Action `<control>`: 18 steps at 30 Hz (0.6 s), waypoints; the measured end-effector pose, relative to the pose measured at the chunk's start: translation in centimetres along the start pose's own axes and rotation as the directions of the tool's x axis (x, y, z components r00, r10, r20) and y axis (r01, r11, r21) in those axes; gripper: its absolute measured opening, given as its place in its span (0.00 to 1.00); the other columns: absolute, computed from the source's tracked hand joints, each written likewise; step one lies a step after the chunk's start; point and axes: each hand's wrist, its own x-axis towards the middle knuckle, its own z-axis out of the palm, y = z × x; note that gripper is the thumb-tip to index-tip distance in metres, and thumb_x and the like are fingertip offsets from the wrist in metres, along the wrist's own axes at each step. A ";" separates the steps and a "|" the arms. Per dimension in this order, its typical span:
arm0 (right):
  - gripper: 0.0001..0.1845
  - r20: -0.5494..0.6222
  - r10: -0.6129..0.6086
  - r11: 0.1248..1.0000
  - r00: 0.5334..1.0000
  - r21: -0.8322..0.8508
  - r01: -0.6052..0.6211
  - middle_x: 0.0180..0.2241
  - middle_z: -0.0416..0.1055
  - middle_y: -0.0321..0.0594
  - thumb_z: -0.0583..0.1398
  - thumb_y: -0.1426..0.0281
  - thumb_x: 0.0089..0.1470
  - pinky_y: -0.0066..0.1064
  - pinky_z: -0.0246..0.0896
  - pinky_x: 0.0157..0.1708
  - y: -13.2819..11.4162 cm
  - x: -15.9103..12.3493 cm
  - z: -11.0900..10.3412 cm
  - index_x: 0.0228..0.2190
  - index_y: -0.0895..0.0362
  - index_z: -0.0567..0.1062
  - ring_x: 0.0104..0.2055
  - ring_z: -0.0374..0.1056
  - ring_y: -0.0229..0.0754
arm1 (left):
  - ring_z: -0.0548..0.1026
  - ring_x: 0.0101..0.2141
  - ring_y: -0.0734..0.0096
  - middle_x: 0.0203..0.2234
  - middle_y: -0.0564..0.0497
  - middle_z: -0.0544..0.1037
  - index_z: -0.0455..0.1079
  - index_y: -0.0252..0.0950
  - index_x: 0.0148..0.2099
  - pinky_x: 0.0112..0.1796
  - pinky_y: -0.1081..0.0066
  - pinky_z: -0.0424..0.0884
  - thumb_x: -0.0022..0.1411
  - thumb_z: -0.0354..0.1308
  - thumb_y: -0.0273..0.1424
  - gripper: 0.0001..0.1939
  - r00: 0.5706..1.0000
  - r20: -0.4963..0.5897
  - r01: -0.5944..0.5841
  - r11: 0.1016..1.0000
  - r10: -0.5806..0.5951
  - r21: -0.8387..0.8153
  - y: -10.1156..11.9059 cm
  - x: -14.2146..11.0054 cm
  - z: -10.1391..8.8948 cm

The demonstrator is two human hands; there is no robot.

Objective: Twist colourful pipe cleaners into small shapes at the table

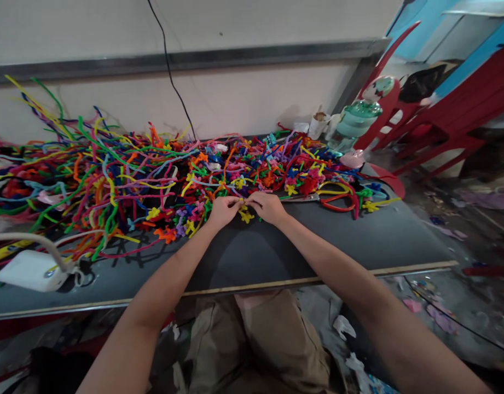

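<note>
Dark tabletop (247, 260), pipe cleaners (143, 195) heaped beyond left hand (224, 211) and right hand (268, 207), whose closed fingertips pinch a yellow pipe-cleaner piece (241, 202), seemingly steadying it from both sides, near a yellow flower (246, 215).

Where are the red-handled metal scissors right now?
The red-handled metal scissors lie right of centre in the head view, on the dark grey table, to the right of the right hand, beside the multicoloured pipe-cleaner pile.
</note>
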 end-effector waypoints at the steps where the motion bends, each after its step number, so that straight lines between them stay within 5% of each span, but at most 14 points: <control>1: 0.10 0.003 -0.001 1.000 1.000 0.000 0.001 0.32 0.78 0.40 0.55 0.69 0.61 0.28 0.65 0.33 0.0 0.0 0.0 0.32 0.54 0.77 0.35 0.74 0.40 | 0.78 0.29 0.66 0.26 0.48 0.81 0.78 0.34 0.32 0.31 0.71 0.72 0.58 0.58 0.39 0.15 1.000 0.009 0.000 1.000 0.000 0.000 0.0 0.0 0.0; 11: 0.11 -0.049 0.000 1.000 0.999 0.014 0.001 0.31 0.78 0.40 0.56 0.68 0.60 0.28 0.66 0.33 -0.3 0.2 -0.1 0.31 0.55 0.77 0.32 0.74 0.39 | 0.77 0.29 0.67 0.26 0.49 0.81 0.77 0.34 0.32 0.31 0.71 0.73 0.56 0.60 0.39 0.13 0.999 -0.037 -0.004 0.996 0.000 -0.086 -0.3 0.3 0.3; 18: 0.12 -0.180 0.108 0.994 0.978 0.042 -0.102 0.30 0.79 0.41 0.58 0.64 0.60 0.30 0.68 0.32 -0.5 0.4 0.1 0.31 0.55 0.78 0.30 0.73 0.40 | 0.77 0.30 0.70 0.30 0.49 0.79 0.73 0.33 0.44 0.35 0.70 0.74 0.54 0.63 0.39 0.18 0.998 -0.056 0.021 0.955 -0.039 -0.296 -0.2 0.4 0.5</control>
